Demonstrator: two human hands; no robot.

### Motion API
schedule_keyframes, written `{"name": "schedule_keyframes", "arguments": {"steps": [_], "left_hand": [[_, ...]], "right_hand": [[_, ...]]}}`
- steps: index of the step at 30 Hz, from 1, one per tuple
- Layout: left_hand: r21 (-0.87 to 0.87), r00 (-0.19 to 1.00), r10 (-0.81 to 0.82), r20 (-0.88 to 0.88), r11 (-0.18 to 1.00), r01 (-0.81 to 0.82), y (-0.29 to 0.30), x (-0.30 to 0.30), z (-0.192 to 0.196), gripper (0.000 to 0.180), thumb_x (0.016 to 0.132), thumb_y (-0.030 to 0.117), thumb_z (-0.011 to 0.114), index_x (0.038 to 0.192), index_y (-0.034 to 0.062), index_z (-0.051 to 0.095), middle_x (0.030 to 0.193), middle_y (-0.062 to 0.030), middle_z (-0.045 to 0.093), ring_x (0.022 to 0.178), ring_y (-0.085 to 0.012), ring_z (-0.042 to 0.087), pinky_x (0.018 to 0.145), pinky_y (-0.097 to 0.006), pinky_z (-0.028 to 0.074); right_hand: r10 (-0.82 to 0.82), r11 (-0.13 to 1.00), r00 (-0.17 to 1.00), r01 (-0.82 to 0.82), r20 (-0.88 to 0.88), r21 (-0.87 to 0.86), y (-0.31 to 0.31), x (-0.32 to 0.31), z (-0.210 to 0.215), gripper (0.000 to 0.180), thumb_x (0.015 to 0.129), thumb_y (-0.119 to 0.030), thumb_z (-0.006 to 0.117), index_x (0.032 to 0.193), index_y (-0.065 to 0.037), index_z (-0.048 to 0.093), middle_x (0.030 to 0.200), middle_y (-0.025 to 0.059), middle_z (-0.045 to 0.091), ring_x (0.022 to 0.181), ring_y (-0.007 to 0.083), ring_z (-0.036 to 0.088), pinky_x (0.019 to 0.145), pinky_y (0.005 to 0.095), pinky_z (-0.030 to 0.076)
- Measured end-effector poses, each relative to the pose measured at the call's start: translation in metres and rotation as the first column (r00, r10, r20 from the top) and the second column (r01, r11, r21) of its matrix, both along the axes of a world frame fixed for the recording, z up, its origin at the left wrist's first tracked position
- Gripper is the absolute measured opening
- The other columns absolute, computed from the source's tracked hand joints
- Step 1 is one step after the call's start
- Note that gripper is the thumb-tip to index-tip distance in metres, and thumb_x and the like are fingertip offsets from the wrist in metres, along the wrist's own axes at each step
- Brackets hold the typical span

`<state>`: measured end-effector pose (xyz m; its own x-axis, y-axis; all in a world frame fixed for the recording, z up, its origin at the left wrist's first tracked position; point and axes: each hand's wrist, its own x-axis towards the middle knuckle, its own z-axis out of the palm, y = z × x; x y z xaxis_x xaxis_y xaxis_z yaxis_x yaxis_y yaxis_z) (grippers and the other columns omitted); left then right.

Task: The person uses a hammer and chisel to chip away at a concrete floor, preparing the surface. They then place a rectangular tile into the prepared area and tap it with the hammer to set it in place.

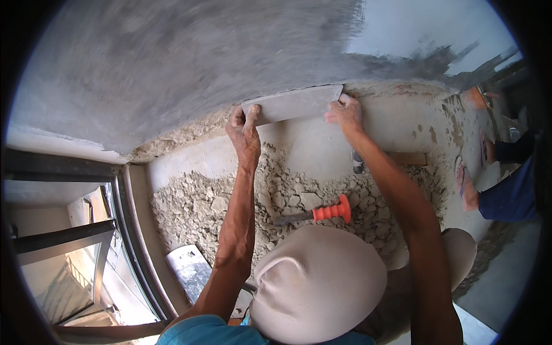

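Note:
A long, narrow grey tile (296,107) stands along the foot of the wall, its upper edge close to the plaster. My left hand (246,135) grips the tile's left end, thumb on its front face. At the other end, my right hand (348,115) has its fingers closed around the tile's right corner. Below my right wrist lies a hammer with a wooden handle (407,158), partly hidden by my forearm. A chisel with an orange ribbed grip (332,213) rests on the rubble between my arms.
Broken mortar rubble (198,198) covers much of the floor before me. A flat metal plate (191,267) leans near the dark-framed window (123,213) at left. My bent knee (319,282) fills the lower middle. Another person's sandalled foot (467,187) stands at right.

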<state>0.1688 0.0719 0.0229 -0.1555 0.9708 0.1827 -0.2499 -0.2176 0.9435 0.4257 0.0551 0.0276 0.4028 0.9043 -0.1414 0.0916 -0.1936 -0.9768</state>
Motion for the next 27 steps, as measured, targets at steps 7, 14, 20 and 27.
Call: {"name": "schedule_keyframes", "arguments": {"steps": [7,14,20,27], "left_hand": [[0.123,0.923,0.215,-0.319,0.975,-0.184,0.001,0.003,0.002,0.032,0.095,0.023,0.072,0.077,0.0020,0.055,0.070,0.0048,0.042,0.069,-0.0073,0.037,0.060,-0.025,0.031],[0.177,0.813,0.294,-0.502,0.955,-0.237,-0.001,0.004,0.013,0.044,0.093,0.031,0.073,0.073,0.0002,0.049,0.064,0.0007,0.036,0.064,-0.0112,0.031,0.055,-0.029,0.030],[0.128,0.798,0.269,-0.540,0.963,-0.238,-0.004,0.001,0.018,0.042,0.090,0.032,0.076,0.074,-0.0007,0.057,0.063,0.0005,0.042,0.063,-0.0110,0.034,0.055,-0.029,0.031],[0.087,0.827,0.247,-0.506,0.968,-0.236,0.001,-0.002,0.011,0.038,0.089,0.029,0.078,0.076,-0.0032,0.063,0.062,-0.0032,0.052,0.060,-0.0123,0.042,0.059,-0.030,0.041]], "right_hand": [[-0.133,0.991,0.985,0.134,-0.108,0.004,0.004,-0.010,0.002,0.019,0.089,-0.007,0.062,0.102,0.006,0.059,0.095,0.0153,0.066,0.074,0.0252,0.072,0.063,0.0325,0.061],[-0.214,0.973,0.971,0.221,-0.103,0.065,0.008,-0.009,-0.002,0.017,0.086,-0.008,0.068,0.090,0.005,0.058,0.085,0.0141,0.066,0.062,0.0236,0.070,0.052,0.0311,0.060],[-0.164,0.984,0.975,0.172,-0.150,0.040,0.006,-0.005,-0.002,0.014,0.087,-0.008,0.066,0.089,0.004,0.059,0.089,0.0126,0.065,0.064,0.0248,0.070,0.055,0.0322,0.061],[-0.166,0.985,0.978,0.170,-0.128,0.017,0.008,-0.008,0.005,0.015,0.087,-0.010,0.067,0.088,0.003,0.059,0.086,0.0099,0.063,0.062,0.0236,0.069,0.055,0.0310,0.061]]}}
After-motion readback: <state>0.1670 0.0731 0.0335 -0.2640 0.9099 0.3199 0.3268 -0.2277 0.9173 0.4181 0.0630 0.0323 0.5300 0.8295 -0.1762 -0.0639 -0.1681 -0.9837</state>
